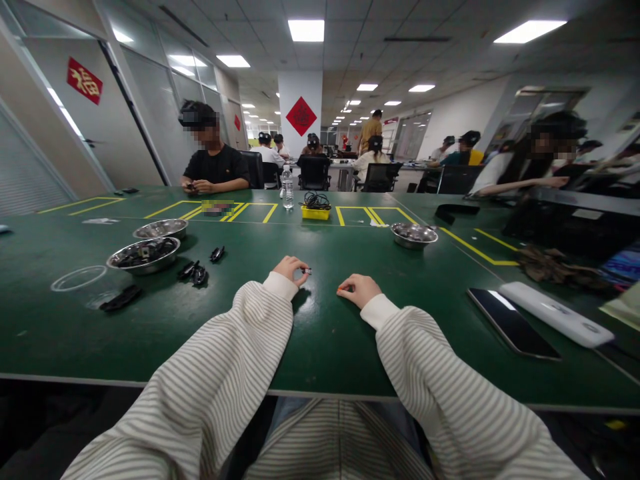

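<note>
One part (307, 271), long axis sideways

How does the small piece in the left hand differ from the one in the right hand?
Colour: the left piece looks silvery and dark; the right piece shows orange.
Place: the left piece appears higher in the picture than the right piece.
Both are small, one held in the left hand, one in the right hand; exact shapes are unclear.

Over the table (325, 347), the left hand (287, 269) pinches a small part (307, 271), the right hand (364, 289) an orange piece (340, 289). From the wearer (340, 440), a metal bowl (146, 268) sits at ten o'clock, another bowl (414, 245) at one, a bottle (287, 189) at twelve.
</note>
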The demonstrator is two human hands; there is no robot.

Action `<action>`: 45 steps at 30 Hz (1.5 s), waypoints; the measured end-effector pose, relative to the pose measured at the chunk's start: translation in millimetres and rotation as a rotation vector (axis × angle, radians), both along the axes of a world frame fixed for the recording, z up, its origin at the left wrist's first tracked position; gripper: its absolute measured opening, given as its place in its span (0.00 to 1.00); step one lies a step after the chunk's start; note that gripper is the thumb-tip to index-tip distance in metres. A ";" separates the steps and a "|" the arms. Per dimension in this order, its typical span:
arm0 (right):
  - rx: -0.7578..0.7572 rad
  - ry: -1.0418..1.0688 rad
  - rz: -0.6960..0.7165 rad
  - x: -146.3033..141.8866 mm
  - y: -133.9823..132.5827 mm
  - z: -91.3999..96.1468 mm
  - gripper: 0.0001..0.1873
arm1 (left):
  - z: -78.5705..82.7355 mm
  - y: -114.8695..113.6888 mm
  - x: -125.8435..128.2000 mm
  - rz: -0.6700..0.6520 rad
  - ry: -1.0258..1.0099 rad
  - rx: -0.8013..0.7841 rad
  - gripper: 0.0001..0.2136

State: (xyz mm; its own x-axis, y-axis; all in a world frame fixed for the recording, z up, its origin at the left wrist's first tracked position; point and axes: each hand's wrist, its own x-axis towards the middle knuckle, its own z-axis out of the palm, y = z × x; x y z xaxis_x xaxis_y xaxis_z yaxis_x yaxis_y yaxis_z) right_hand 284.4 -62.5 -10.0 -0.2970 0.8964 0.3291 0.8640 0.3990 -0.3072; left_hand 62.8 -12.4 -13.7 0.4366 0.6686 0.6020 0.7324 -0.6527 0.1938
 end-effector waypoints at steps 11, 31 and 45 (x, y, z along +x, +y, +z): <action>0.007 -0.047 0.080 -2.0 -2.1 0.3 0.08 | -13.1 -33.3 43.2 -0.202 0.196 -0.128 0.07; 0.057 0.019 0.242 -4.7 -1.2 -5.9 0.08 | -15.2 -28.5 37.8 -0.182 0.179 -0.164 0.07; -0.141 0.581 0.202 -11.4 -6.7 -2.7 0.10 | -0.4 -38.2 37.4 -0.207 0.073 -0.091 0.09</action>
State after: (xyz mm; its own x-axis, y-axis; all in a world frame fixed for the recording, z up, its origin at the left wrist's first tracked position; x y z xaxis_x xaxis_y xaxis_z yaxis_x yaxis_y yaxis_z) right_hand 273.0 -69.2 -12.7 -0.2731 0.8877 0.3706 0.4521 0.4585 -0.7651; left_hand 100.3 -50.5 -14.1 0.6101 0.6105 0.5051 0.5994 -0.7725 0.2098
